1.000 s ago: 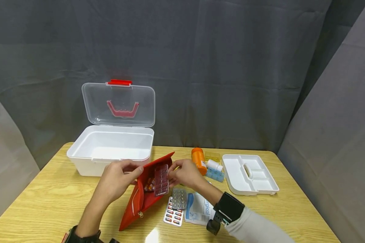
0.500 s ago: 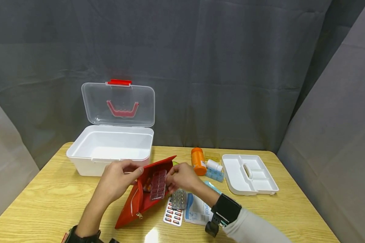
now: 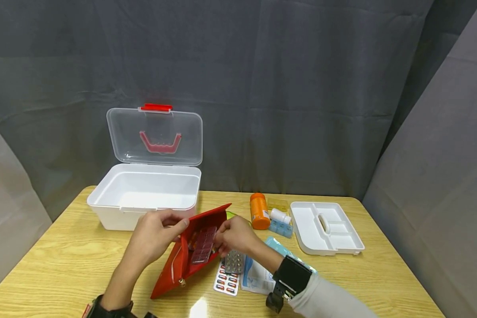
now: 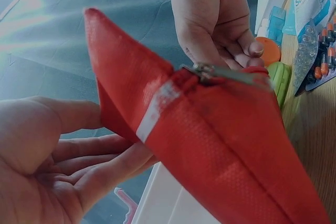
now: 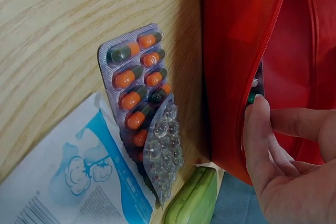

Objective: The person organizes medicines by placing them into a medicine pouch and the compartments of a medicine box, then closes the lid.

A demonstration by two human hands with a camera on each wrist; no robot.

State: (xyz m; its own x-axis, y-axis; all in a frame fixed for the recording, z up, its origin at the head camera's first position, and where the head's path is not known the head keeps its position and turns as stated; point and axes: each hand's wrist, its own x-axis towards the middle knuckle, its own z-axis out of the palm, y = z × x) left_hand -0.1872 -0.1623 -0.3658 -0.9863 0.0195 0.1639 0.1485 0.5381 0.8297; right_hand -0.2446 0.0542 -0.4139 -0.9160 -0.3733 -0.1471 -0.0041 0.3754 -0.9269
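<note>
My left hand (image 3: 153, 236) pinches the top edge of a red zip pouch (image 3: 175, 274), which is tilted and unzipped. At the far end of its mouth is my right hand (image 3: 236, 236). In the right wrist view, its fingertips are just inside the zip edge, pinching what looks like a blister pack (image 5: 252, 98) with a green capsule; most of it is hidden. A dark red translucent blister pack (image 3: 204, 245) lies within the opening beside these fingers. Just outside the pouch, a clear bubbled blister pack (image 3: 234, 262) overlaps one of orange-and-black capsules (image 3: 226, 282).
A white box (image 3: 143, 214) with its clear lid raised stands behind the left hand. To the right are a surgical packet (image 3: 256, 276), an orange bottle (image 3: 259, 212), a small white bottle (image 3: 280, 216), a blue pill case (image 3: 280, 228) and a white divided tray (image 3: 342, 245). A green case (image 5: 194, 198) sits behind the pouch.
The dark red blister pack has sunk lower and leftward into the pouch. My right hand has shifted slightly left and down. The left hand has kept its hold.
</note>
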